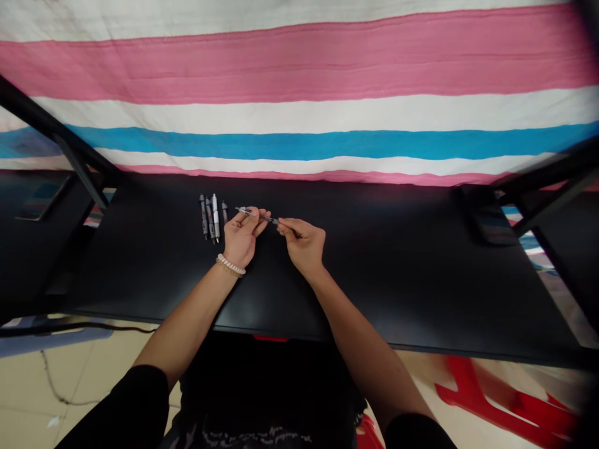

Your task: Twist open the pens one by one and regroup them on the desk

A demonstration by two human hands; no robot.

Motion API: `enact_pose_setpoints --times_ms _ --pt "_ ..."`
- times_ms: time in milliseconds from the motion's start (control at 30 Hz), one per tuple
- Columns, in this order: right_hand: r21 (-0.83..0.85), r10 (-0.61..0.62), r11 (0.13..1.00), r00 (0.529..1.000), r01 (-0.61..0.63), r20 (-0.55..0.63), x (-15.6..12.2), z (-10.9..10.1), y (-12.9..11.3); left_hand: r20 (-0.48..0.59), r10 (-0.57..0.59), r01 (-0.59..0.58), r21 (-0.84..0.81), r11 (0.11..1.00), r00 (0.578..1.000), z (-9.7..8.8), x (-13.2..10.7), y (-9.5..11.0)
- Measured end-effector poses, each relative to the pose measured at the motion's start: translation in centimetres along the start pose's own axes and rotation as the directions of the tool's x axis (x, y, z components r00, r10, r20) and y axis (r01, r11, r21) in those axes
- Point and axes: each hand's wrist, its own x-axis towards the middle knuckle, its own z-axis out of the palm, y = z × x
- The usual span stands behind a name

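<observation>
Both hands hold one dark pen (260,216) level above the black table (384,274). My left hand (242,238), with a pale bead bracelet on its wrist, pinches the pen's left part. My right hand (304,243) grips the pen's right end with its fingertips. Just left of my left hand lies a row of several pens (211,218), side by side, one white and the others dark.
A cloth with pink, white and blue stripes (299,112) hangs behind the table. Black frame bars (79,156) slant at both sides. A red plastic stool (505,405) stands on the tiled floor at lower right. A cable lies on the floor at lower left.
</observation>
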Motion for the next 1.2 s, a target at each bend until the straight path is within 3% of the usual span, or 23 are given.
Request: enact_pose_setpoints --times_ms 100,200,367,500,633,733,900,1000,1133,1200 --pt "-0.055 -0.012 0.998 1.0 0.013 0.016 0.0 -0.2 -0.1 -0.03 -0.018 0.018 0.0 1.0 0.999 -0.1 0.1 -0.3" --pt "0.002 0.021 1.0 0.998 -0.022 0.064 0.1 0.0 0.0 -0.028 0.003 -0.003 -0.008 1.0 1.0 -0.2 0.1 -0.4" --pt "0.221 0.275 0.926 0.948 -0.306 0.161 -0.3 0.5 0.8 0.03 0.06 -0.059 -0.036 0.998 0.998 -0.4 -0.1 -0.3" --pt "0.308 0.233 0.918 0.968 -0.249 0.091 -0.5 0.5 1.3 0.046 0.055 -0.054 -0.003 0.999 0.997 -0.6 -0.2 -0.3" --pt "0.317 0.299 0.894 0.948 -0.317 0.105 -0.5 0.4 1.5 0.043 0.064 -0.064 0.004 0.998 0.997 -0.8 -0.1 -0.2" --pt "0.315 0.223 0.92 0.972 -0.235 0.074 -0.5 0.2 1.4 0.047 0.052 -0.052 0.01 0.999 0.998 -0.9 -0.2 -0.2" --pt "0.324 0.26 0.899 0.955 -0.294 0.147 -0.5 -0.1 1.3 0.065 0.032 -0.032 0.006 0.999 0.997 -1.0 -0.5 -0.4" --pt "0.334 0.21 0.912 0.97 -0.238 0.118 -0.6 -0.2 1.4 0.065 0.031 -0.03 -0.016 0.999 0.997 -1.0 -0.8 -0.5" --pt "0.354 0.272 0.882 0.95 -0.31 0.152 -0.9 -0.3 1.5 0.073 0.038 -0.036 -0.023 0.999 0.997 -1.0 -0.9 -0.5" --pt "0.339 0.249 0.899 0.96 -0.277 0.125 -1.0 -0.3 1.5 0.074 0.039 -0.038 -0.015 0.999 0.997 -0.9 -1.0 -0.4"
